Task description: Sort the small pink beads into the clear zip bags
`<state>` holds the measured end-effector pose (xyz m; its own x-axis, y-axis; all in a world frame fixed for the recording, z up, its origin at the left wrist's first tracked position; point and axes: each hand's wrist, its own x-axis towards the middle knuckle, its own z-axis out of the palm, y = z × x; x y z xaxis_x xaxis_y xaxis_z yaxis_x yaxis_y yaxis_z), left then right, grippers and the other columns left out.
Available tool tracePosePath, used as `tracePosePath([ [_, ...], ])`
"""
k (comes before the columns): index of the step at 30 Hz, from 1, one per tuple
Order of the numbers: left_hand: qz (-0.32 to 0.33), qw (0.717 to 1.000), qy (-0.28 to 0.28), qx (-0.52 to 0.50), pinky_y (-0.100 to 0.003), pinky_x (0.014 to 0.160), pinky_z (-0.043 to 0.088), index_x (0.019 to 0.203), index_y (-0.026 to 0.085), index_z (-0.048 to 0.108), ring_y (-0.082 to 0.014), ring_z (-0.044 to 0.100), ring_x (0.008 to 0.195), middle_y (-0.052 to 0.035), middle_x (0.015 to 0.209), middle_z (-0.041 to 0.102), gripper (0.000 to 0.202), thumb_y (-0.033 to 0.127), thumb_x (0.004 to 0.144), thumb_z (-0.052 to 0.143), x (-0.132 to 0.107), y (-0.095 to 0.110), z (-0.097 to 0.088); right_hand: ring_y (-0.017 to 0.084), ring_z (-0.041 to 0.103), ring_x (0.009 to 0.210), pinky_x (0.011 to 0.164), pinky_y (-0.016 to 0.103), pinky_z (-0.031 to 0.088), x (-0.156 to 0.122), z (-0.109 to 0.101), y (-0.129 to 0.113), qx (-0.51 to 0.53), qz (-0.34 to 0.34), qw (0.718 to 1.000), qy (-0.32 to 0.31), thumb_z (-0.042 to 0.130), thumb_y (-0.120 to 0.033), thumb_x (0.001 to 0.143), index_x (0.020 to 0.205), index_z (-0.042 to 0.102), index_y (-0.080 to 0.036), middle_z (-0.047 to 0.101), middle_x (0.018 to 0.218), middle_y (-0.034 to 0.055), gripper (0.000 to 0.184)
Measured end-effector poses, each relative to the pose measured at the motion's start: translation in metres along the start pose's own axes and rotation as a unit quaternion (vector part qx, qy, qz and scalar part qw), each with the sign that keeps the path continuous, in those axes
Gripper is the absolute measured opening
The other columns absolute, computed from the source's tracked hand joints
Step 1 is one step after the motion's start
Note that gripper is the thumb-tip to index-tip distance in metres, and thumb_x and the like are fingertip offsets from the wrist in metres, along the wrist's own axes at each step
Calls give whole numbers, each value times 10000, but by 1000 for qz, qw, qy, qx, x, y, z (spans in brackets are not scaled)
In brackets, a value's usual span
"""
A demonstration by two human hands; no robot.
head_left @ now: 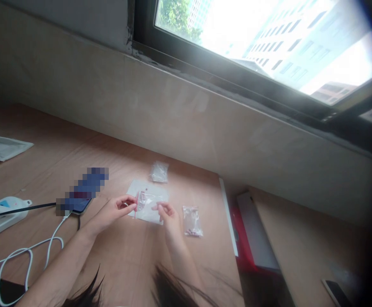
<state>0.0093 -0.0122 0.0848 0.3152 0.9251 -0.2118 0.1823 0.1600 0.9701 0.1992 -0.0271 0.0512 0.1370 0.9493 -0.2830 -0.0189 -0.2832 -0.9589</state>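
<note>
Near the middle of the table lies a white sheet (152, 218). Above it is a small clear zip bag (147, 200) with a red strip along its left end and some small reddish bits near that end. My left hand (123, 207) pinches the bag by the red-strip end between thumb and fingers. At the bag's right end, my right hand (168, 211) has thumb and forefinger drawn together; what sits between them is too small to make out. To the right lies a clear packet (192, 221) with small reddish pieces at its lower edge. Another clear packet (159, 172) lies behind the sheet.
Left of my hands is a phone (85, 189), partly blurred out, with a white cable (53, 243) attached. A white device (5, 215) and a white packet (7, 147) lie farther left. A gap with a red object (241, 238) borders the table's right edge.
</note>
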Motion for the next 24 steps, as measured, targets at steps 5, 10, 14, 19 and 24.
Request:
tracePosePath([
  [5, 21, 999, 11, 46, -267, 715, 435, 788, 162, 599, -180, 568, 775, -26, 808, 634, 236, 369, 712, 515, -4, 12, 3, 189, 460, 761, 671, 302, 350, -14, 6, -18, -159, -108, 968, 161, 584, -351, 620, 821, 503, -196, 553, 857, 66, 267],
  [10, 83, 990, -39, 106, -254, 698, 411, 816, 172, 599, -166, 540, 768, -15, 813, 615, 242, 344, 767, 437, -4, 31, 10, 154, 452, 700, 642, 261, 337, -27, 20, -46, -194, -164, 967, -32, 479, -364, 732, 680, 505, -197, 522, 708, 14, 176],
  [14, 120, 979, -53, 155, -246, 678, 399, 832, 179, 585, -159, 522, 747, -15, 794, 598, 243, 322, 789, 393, 0, 36, 12, 130, 454, 641, 592, 237, 328, -24, 24, -55, -178, -167, 963, -116, 413, -326, 778, 652, 517, -184, 523, 646, -4, 217],
  [19, 127, 965, -59, 222, -229, 633, 382, 735, 167, 551, -140, 503, 682, -1, 716, 561, 236, 289, 798, 359, 2, 37, 17, 101, 403, 546, 505, 216, 289, -20, 24, -53, -189, -155, 963, -116, 423, -286, 754, 594, 481, -171, 464, 557, -28, 205],
  [24, 116, 946, 38, 300, -220, 558, 356, 674, 164, 505, -125, 467, 613, 15, 644, 496, 177, 218, 766, 363, 4, 37, 11, 86, 351, 510, 467, 206, 245, -17, 24, -51, -217, -166, 961, -45, 432, -228, 705, 535, 406, -173, 389, 513, -44, 181],
])
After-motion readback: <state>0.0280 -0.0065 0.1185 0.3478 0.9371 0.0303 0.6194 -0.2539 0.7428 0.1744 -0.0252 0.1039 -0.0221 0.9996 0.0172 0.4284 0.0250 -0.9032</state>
